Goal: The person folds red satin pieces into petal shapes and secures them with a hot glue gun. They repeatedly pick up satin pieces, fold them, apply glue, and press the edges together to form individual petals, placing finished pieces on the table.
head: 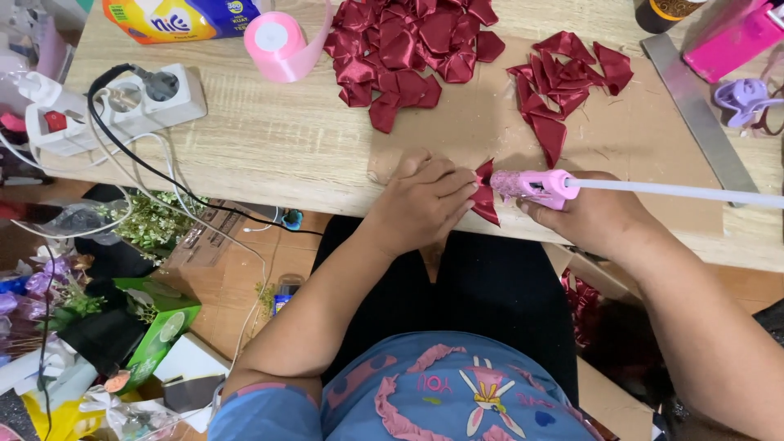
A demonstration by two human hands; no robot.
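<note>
Red ribbon petal (485, 198) mostly hidden in left hand (425, 200) pinching grip, right hand (592, 216) clasping pink glue gun (535, 187), trigger unseen.

The folded dark red ribbon piece (485, 196) is being largely covered by the left hand (420, 204). The pink glue gun (535, 187) is being partly hidden inside the right hand (592, 216). At the far edge, the yellow-and-blue packet (184, 16) and the dark bottle (665, 12) are being cut off.
</note>
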